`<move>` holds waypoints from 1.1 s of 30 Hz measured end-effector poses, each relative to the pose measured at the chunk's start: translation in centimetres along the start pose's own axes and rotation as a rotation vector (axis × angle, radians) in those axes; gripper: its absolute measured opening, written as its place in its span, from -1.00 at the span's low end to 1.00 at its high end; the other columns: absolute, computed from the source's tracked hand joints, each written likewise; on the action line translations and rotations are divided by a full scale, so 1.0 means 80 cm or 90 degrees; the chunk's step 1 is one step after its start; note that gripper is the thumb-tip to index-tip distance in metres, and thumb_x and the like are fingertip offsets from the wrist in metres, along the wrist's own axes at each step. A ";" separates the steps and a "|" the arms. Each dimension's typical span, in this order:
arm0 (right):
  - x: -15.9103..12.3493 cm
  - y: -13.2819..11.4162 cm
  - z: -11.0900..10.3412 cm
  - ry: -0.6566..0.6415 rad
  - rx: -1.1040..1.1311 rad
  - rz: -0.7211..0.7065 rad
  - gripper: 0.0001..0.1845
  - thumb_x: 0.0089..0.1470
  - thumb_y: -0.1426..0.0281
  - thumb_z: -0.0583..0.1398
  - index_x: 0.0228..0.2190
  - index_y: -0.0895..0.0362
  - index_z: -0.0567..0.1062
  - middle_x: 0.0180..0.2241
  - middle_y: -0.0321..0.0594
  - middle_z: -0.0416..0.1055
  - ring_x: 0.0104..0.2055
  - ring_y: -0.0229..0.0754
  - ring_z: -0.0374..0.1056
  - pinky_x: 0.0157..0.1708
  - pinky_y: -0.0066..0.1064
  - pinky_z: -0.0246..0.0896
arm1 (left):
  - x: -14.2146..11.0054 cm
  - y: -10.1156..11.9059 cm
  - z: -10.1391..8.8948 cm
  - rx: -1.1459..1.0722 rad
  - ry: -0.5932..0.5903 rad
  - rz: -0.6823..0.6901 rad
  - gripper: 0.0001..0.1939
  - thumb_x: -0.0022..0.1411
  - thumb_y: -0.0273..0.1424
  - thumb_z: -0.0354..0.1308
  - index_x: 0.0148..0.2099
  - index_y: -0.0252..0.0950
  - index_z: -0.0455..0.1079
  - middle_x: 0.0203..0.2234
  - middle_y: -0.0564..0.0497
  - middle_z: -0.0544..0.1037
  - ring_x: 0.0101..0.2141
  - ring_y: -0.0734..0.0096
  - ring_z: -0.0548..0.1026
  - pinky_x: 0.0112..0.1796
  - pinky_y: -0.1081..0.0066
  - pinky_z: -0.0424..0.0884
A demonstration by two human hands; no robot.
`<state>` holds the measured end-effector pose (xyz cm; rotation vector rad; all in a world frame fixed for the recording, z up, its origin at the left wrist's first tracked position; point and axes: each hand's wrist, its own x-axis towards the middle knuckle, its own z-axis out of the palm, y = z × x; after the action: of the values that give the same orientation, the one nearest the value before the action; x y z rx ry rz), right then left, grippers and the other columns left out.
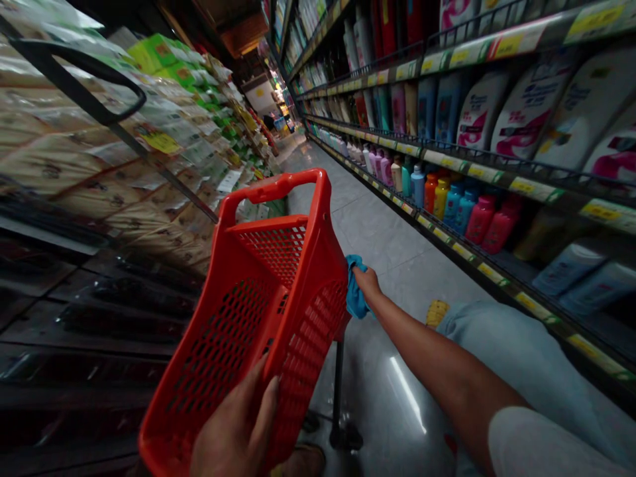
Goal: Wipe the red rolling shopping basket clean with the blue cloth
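Observation:
A red plastic shopping cart (293,318) with perforated sides stands tilted in front of me. My left hand (236,424) grips its near side rim, the fingers and thumb on either side of the edge. My right hand (366,281) stretches out and is closed on a blue cloth (355,291). That cloth presses against the cart's outer right side, below the handle (271,189). Nothing shows inside the part of the basket I can see.
Shelves of shampoo bottles (527,106) line the right side, with small coloured bottles (454,202) on a lower shelf. Stacked plastic-wrapped packs (163,152) fill the left. A long dark-handled pole (149,159) slants down to the cart. Grey tiled floor (372,218) runs down the aisle.

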<state>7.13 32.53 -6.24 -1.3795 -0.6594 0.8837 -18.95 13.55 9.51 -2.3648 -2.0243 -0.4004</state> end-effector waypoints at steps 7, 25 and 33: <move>0.106 -0.184 0.065 0.035 0.056 -0.129 -0.73 0.24 0.27 0.08 -0.30 0.17 0.50 -0.36 -0.25 0.48 -0.31 -0.22 0.40 -0.24 -0.41 0.34 | 0.048 0.076 0.022 0.132 0.133 -0.028 -0.58 0.51 -0.22 -0.15 -0.18 -0.24 0.51 -0.44 0.02 0.64 -0.45 0.40 0.58 -0.45 0.47 0.26; 0.092 -0.357 -0.019 -0.118 -0.781 -0.311 -0.56 0.17 0.26 0.21 -0.02 0.26 0.61 0.02 0.17 0.54 0.07 0.19 0.46 -0.07 -0.23 0.33 | 0.038 -0.042 0.012 0.058 0.299 0.260 -0.56 0.51 -0.27 -0.07 -0.28 -0.34 0.55 -0.49 0.02 0.66 -0.50 0.41 0.63 -0.40 0.49 0.48; 0.073 -0.366 -0.047 -0.195 -0.859 -0.323 -0.59 0.13 0.25 0.21 -0.10 0.23 0.64 -0.06 0.15 0.58 -0.06 0.09 0.51 -0.23 -0.33 0.26 | 0.059 -0.077 -0.001 -0.020 0.308 0.250 -0.46 0.46 -0.11 -0.06 -0.39 -0.28 0.57 -0.53 0.00 0.67 -0.52 0.38 0.64 -0.44 0.53 0.51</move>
<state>17.55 36.19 21.75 -2.0606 -1.9558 0.1333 -24.29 19.13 9.51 -2.3077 -1.3264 -0.8823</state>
